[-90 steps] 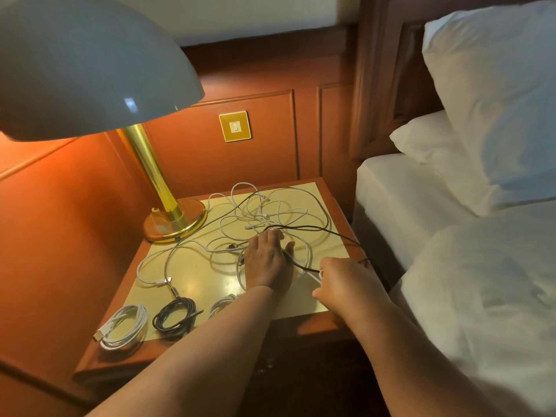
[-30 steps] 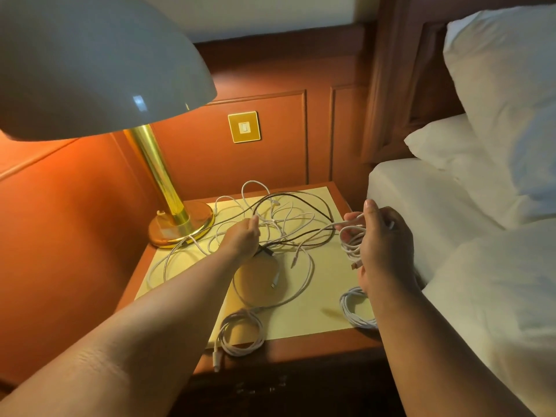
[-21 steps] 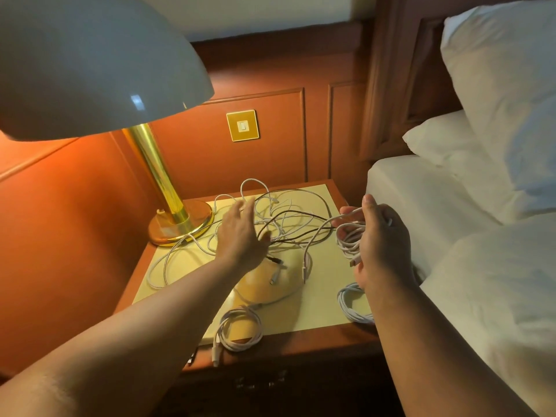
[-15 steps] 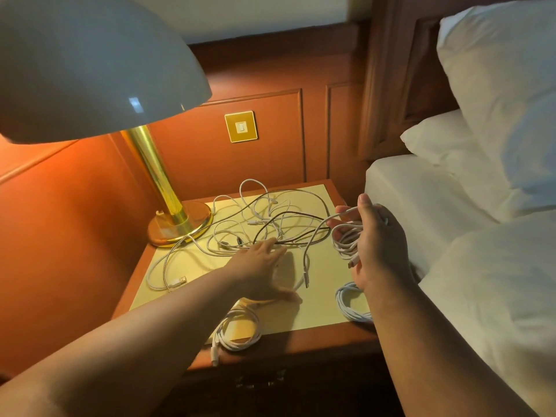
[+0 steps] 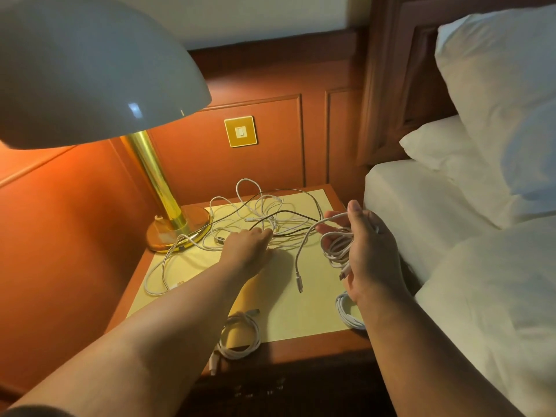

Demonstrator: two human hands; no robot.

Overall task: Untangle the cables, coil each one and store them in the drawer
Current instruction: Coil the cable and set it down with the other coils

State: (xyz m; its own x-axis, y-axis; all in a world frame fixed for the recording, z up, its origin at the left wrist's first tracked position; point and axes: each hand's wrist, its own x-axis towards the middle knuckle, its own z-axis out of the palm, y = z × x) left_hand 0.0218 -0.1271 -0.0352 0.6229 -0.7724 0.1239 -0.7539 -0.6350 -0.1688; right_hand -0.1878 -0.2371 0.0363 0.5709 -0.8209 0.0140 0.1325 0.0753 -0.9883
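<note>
A tangle of white and black cables (image 5: 264,212) lies at the back of the nightstand top (image 5: 301,314). My left hand (image 5: 248,248) reaches into its near edge, fingertips bunched on the strands there. My right hand (image 5: 371,257) is raised over the right edge and grips a coil of white cable (image 5: 335,245); the coil's free end (image 5: 299,282) dangles with its plug just above the top. One coiled white cable (image 5: 240,335) lies at the front edge. Another coiled white cable (image 5: 347,311) lies front right, partly hidden by my right forearm.
A brass lamp base (image 5: 177,230) stands back left, and its wide white shade (image 5: 75,64) overhangs the left side. A loose white cable loop (image 5: 158,275) trails beside the base. The bed (image 5: 481,296) borders the nightstand on the right. The dark nightstand front (image 5: 261,389) sits below the front edge.
My left hand has slid from lying flat on the top forward into the tangle. My right hand holds the white coil almost still, the free end hanging lower.
</note>
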